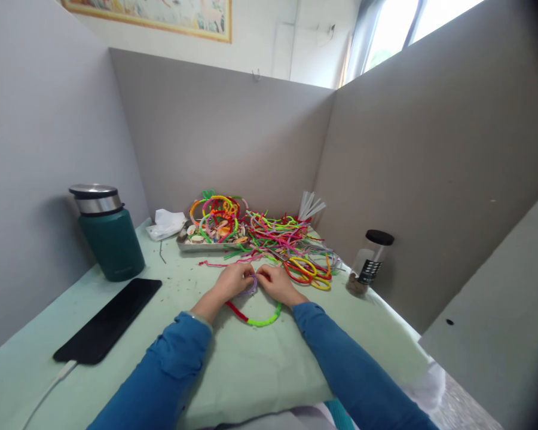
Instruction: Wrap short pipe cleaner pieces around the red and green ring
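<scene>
My left hand (234,280) and my right hand (275,283) meet over the middle of the table, fingertips pinched close together. Between them is a purple pipe cleaner (250,289), bent into a small loop beside the left fingers. Below the hands curves a ring wrapped in red and bright green pipe cleaner (264,323), its upper part hidden by my hands. Both hands are closed at the join of ring and purple strand; which fingers grip which piece is too small to tell for certain.
Behind lie a metal tray (192,246) with colourful rings and a heap of pipe cleaners (280,233). Red-and-yellow-handled scissors (311,272) rest in front of the heap. A green bottle (111,239) and black phone (110,319) stand left; a clear jar (365,269) is right. Partitions (224,131) enclose the table.
</scene>
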Demonstrator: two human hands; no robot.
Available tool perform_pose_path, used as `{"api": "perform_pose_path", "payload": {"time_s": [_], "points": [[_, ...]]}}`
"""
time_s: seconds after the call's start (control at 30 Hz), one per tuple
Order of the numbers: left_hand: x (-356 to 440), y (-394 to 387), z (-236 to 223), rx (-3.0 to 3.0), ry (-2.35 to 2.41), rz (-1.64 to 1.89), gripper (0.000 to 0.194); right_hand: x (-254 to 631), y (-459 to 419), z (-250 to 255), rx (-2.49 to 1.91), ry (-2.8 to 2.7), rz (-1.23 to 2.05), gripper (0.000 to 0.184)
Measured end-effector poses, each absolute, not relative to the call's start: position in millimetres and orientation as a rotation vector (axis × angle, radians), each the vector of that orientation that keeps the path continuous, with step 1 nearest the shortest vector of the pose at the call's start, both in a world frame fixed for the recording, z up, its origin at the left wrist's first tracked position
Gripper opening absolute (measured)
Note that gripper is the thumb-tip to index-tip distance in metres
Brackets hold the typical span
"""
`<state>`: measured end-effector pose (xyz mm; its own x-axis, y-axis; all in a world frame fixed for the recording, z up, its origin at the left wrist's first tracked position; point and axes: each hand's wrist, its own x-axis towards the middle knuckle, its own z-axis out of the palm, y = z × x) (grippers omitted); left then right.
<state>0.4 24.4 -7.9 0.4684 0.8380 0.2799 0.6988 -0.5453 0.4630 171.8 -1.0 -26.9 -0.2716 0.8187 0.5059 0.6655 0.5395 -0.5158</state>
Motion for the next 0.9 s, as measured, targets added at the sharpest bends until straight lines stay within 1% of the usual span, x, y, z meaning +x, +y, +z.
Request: {"api": "perform_pose_path", "payload": {"time_s": [0.3,0.5,0.9], "points": [[-0.6,25.3,-9.2,2.467,1.314,0.686,0.019,171.7,-0.1,-27.2,-1.198,-2.024,0.251,0.013],[-0.5,24.4,-8.8,2.456,1.331,0.674,0.020,171.8,-0.2,-26.3,-1.212,-2.016,0.234,0.017],[-0.9,21.1,-5.3,2.533,1.393,0.631,0.024,172.4,1.2,-27.3,-1.235,-2.018,0.222,0.018]]}}
